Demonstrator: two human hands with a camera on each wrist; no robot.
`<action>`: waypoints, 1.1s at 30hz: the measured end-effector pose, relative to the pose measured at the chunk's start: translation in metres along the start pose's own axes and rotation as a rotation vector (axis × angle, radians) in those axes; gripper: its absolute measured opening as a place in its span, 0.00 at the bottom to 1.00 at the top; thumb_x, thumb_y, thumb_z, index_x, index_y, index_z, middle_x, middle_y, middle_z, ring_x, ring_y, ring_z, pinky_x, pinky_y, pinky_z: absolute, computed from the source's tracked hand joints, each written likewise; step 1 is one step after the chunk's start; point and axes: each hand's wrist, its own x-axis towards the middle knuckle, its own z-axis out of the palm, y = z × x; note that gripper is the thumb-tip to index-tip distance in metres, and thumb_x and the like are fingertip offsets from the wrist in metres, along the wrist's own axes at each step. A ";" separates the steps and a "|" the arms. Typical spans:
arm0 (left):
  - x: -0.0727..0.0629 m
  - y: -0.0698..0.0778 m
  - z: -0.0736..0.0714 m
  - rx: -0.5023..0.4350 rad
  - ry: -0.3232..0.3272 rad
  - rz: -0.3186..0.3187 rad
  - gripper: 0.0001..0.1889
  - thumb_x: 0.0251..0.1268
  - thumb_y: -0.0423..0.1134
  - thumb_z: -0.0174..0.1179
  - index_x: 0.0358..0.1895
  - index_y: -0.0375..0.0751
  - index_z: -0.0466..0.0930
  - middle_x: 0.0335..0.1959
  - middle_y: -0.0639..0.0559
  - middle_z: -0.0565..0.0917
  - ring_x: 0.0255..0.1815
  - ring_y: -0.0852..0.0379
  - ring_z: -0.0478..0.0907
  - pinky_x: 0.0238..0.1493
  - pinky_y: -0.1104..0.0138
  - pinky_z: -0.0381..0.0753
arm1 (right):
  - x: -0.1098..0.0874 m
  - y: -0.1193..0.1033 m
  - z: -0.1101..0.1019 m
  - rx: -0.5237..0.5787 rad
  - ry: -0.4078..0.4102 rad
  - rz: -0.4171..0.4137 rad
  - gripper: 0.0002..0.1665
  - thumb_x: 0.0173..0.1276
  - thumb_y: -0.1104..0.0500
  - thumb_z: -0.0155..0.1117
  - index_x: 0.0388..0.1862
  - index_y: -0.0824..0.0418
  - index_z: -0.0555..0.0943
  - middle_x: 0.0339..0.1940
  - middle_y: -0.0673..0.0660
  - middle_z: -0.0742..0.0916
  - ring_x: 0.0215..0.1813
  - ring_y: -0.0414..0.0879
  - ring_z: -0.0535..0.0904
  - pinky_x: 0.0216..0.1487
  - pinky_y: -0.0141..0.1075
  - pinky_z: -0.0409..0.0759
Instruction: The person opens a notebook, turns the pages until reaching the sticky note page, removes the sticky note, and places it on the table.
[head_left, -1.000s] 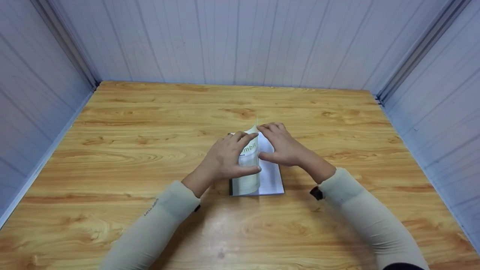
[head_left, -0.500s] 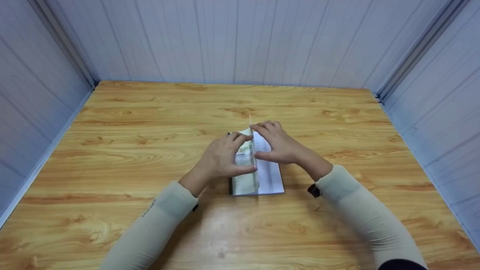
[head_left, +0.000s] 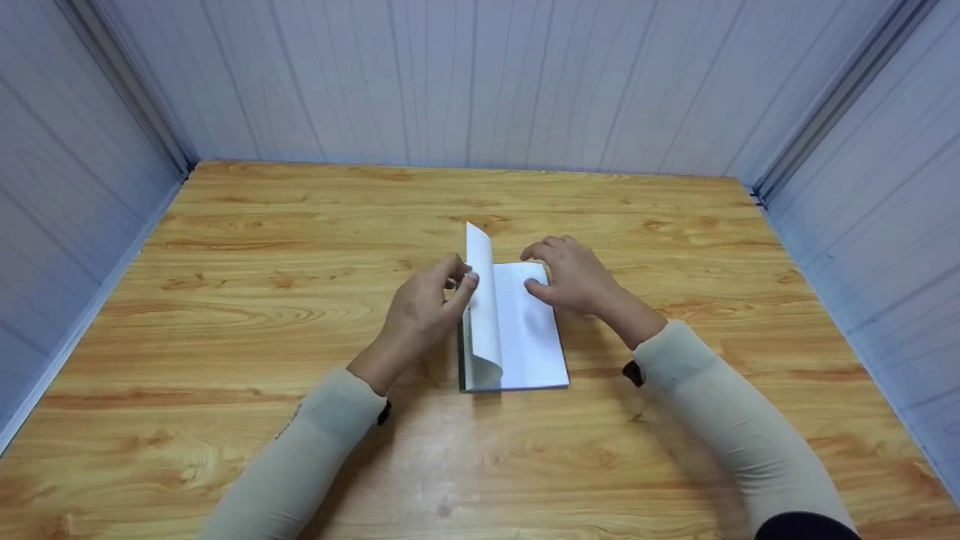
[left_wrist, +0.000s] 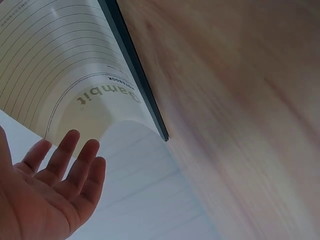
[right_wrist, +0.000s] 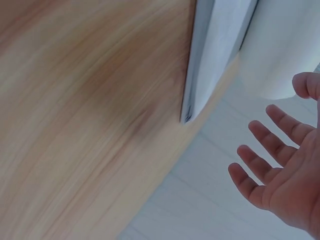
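Note:
A notebook point(head_left: 529, 337) lies on the wooden table with lined paper showing on its right side. From its left part a curled white page point(head_left: 484, 300) stands up. My left hand point(head_left: 424, 307) pinches this page between thumb and fingers. In the left wrist view, the page's underside point(left_wrist: 60, 55) shows ruled lines and the printed words "Gambit" and "NOTEBOOK", above a dark cover edge point(left_wrist: 135, 70). Over the notebook's upper right edge hovers my right hand point(head_left: 574, 277), fingers loosely bent and holding nothing; the right wrist view shows its fingers spread.
The wooden tabletop point(head_left: 315, 225) surrounds the notebook. Pale panelled walls point(head_left: 480, 82) enclose the table at the back and both sides.
The page has been turned leftward and now stands upright with its white face showing. My left hand has changed from spread fingers to a pinch; my right hand has let go and drawn right.

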 end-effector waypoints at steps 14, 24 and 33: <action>0.001 -0.020 -0.014 -0.185 0.116 -0.135 0.14 0.60 0.49 0.57 0.47 0.48 0.75 0.41 0.52 0.83 0.40 0.55 0.81 0.43 0.61 0.80 | 0.006 0.021 0.013 -0.075 -0.147 0.094 0.29 0.65 0.45 0.57 0.62 0.55 0.74 0.57 0.59 0.80 0.60 0.59 0.72 0.60 0.58 0.67; -0.002 -0.022 -0.019 -0.207 0.109 -0.118 0.22 0.62 0.45 0.55 0.61 0.56 0.71 0.43 0.50 0.82 0.34 0.53 0.80 0.36 0.64 0.77 | 0.010 0.023 0.019 -0.153 -0.234 0.180 0.37 0.64 0.38 0.55 0.67 0.56 0.69 0.64 0.63 0.73 0.65 0.62 0.65 0.62 0.60 0.64; -0.003 -0.025 -0.022 -0.239 0.128 -0.128 0.20 0.62 0.45 0.55 0.58 0.54 0.74 0.40 0.49 0.83 0.32 0.51 0.79 0.35 0.65 0.75 | 0.010 0.025 0.024 -0.195 -0.262 0.175 0.45 0.62 0.33 0.55 0.71 0.56 0.67 0.66 0.63 0.72 0.67 0.63 0.63 0.61 0.61 0.64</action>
